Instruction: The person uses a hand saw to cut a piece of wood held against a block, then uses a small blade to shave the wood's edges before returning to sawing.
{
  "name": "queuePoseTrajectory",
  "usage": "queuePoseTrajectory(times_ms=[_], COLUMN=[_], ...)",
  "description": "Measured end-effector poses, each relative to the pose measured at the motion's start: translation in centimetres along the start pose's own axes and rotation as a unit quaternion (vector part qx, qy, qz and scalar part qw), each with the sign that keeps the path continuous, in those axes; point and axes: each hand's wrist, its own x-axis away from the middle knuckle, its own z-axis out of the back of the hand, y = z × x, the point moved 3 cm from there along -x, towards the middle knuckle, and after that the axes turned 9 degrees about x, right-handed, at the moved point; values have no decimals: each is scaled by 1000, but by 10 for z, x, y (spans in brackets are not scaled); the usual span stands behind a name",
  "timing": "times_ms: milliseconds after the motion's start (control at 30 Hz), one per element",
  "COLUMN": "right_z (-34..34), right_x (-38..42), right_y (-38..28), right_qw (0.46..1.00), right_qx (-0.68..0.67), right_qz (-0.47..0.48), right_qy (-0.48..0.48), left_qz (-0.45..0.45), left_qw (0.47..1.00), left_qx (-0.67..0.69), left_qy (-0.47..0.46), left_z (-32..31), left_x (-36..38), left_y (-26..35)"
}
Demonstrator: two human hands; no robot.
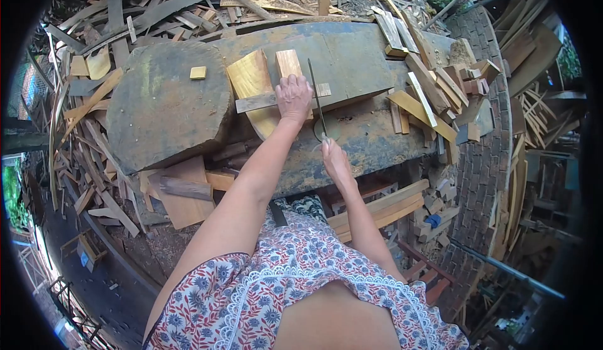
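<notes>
My left hand (294, 98) is closed over a flat wooden strip (254, 103), pressing it down across an upended light wood block (288, 64). A wider yellowish board (249, 76) lies beside the block, partly under the strip. In my right hand (336, 159) is the handle of a saw (316, 92) with a long, thin dark blade, pointing away from me. Its blade runs close along the right side of my left hand. Just right of the blade shows a short wood end (323, 90), in line with the strip. My fingers hide the middle of the strip.
A thick wooden slab (169, 102) stands at the left with a small yellow block (198, 72) on it. The worn bench (358, 61) carries wood offcuts (433, 92) on the right. Scrap wood (169, 10) is heaped behind, and a brick path (480, 136) runs along the right.
</notes>
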Motion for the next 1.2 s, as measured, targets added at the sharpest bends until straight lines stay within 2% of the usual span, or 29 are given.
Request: queuePoseTrajectory(times_ms=[100, 233, 300, 433, 533, 767, 867, 933, 967, 1100, 1200], right_z=[1, -5, -8, 6, 8, -3, -1, 2, 2, 3, 10], right_x=[-40, -38, -16, 46, 79, 83, 82, 81, 78, 75, 69], right_y=[-16, -8, 12, 40, 44, 25, 30, 37, 40, 53, 58], right_qw=[999, 998, 996, 985, 987, 996, 996, 996, 996, 997, 997], right_qx=[-13, -31, -52, -117, -77, -54, -57, -57, -61, -45, -59], right_qz=[32, 24, 49, -45, -36, -47, -58, -60, -57, -55, -26], right_qy=[41, 46, 58, 114, 134, 54, 45, 20, 17, 33, 42], left_qz=[-5, -2, 4, 0, 18, 33, -11, -101, -100, -126, -92], left_qw=[1000, 1000, 1000, 1000, 999, 991, 987, 982, 983, 981, 966], left_qx=[-2, -8, 3, 1, 34, 108, 142, 137, 131, 81, 80], left_qy=[8, 5, -4, 0, -17, -72, -78, -82, -82, -127, -226], left_z=[1, 0, -1, 0, 4, 13, 42, 59, 64, 61, 60], left_x=[0, 0, 0, 1, -1, -1, 7, 18, 18, 23, 14], left_y=[0, -1, -2, -2, -3, -17, -27, -35, -41, -57, -58])
